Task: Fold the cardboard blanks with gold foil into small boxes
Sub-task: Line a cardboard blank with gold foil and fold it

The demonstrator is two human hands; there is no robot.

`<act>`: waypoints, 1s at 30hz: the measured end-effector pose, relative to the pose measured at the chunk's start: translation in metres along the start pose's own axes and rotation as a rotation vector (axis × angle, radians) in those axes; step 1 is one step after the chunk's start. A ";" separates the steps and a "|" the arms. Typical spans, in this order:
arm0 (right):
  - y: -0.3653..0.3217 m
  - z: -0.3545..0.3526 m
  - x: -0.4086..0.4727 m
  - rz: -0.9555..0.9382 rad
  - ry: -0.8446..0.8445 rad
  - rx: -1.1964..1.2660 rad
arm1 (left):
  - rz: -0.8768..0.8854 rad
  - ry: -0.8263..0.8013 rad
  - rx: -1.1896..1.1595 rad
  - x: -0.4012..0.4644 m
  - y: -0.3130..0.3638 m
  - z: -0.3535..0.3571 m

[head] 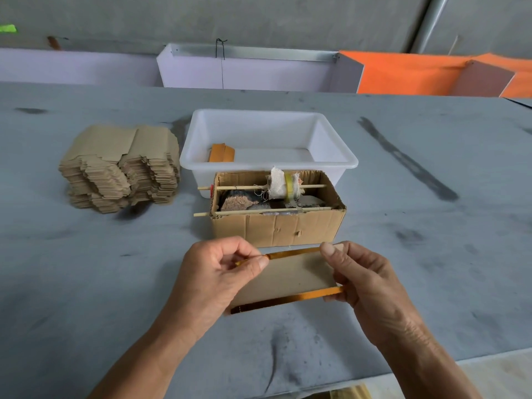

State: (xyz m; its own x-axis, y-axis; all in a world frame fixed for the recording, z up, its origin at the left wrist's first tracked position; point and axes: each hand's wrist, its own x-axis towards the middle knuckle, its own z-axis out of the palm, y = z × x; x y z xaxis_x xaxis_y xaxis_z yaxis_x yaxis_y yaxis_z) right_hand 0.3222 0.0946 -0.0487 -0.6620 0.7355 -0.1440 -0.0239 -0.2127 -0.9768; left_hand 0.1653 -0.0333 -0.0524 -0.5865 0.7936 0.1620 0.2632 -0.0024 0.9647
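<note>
I hold one cardboard blank (290,276) above the grey table, its plain brown face up and gold foil showing along its folded far and near edges. My left hand (218,272) pinches the far left corner between thumb and fingers. My right hand (359,280) grips the right end, thumb on top and fingers curled under. A tall stack of flat brown blanks (121,165) sits at the left. One folded gold box (221,152) lies inside the white plastic tub (334,156).
A brown carton (276,226) stands just beyond my hands, with two wooden sticks across its top, a cloth-wrapped roll and stones inside. The grey table (86,269) carries dark smudges. White and orange panels line the back. The table's near edge runs at the lower right.
</note>
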 end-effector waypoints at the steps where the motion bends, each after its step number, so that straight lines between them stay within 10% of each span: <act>1: 0.000 0.001 0.001 -0.009 0.026 0.013 | 0.000 -0.009 0.008 0.000 0.000 0.000; 20: 0.001 -0.003 -0.002 -0.169 -0.039 -0.041 | -0.293 -0.066 -0.094 0.004 0.007 0.007; 30: -0.002 -0.011 -0.022 -0.996 -0.105 -1.072 | -0.362 0.046 -0.130 0.008 0.012 0.004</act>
State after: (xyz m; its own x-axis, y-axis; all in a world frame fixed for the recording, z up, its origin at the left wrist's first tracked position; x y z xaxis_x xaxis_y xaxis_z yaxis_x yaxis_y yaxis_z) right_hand 0.3451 0.0857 -0.0451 -0.7569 0.2303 0.6116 0.0314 0.9476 -0.3178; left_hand 0.1672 -0.0243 -0.0400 -0.6580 0.7292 -0.1880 -0.0646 0.1941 0.9789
